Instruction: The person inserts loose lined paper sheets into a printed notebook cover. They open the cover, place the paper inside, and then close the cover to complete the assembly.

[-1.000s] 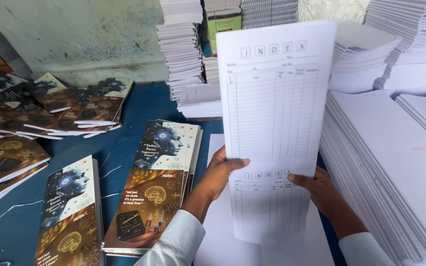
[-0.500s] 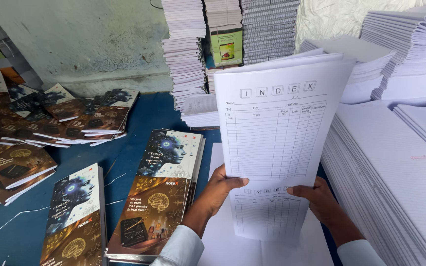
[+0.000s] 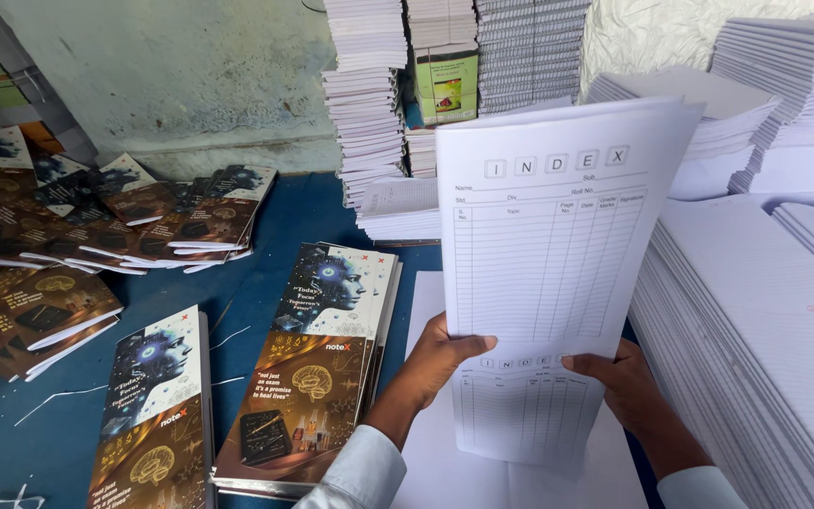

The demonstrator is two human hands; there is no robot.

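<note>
Both my hands hold up a thin sheaf of tall white printed sheets (image 3: pixel 548 254), ruled as a table, tilted slightly to the right. My left hand (image 3: pixel 440 363) grips the sheaf's left edge, thumb across the front. My right hand (image 3: pixel 619 382) holds its lower right side, thumb on the front as well. The sheaf's lower end hangs just above a flat white sheet (image 3: pixel 445 471) lying on the blue table (image 3: pixel 266 212). Left of my left hand sits a stack of notebook covers (image 3: pixel 317 363) printed in brown and blue.
A second cover stack (image 3: pixel 153 415) lies at the lower left, and more covers (image 3: pixel 115 221) are fanned out across the far left. Tall white paper stacks (image 3: pixel 756 349) fill the right side. Further piles (image 3: pixel 365 94) and a green box (image 3: pixel 447 87) stand at the back.
The sheaf has come lower and tilted to the right, while the view has shifted a little. My hands keep the same grip.
</note>
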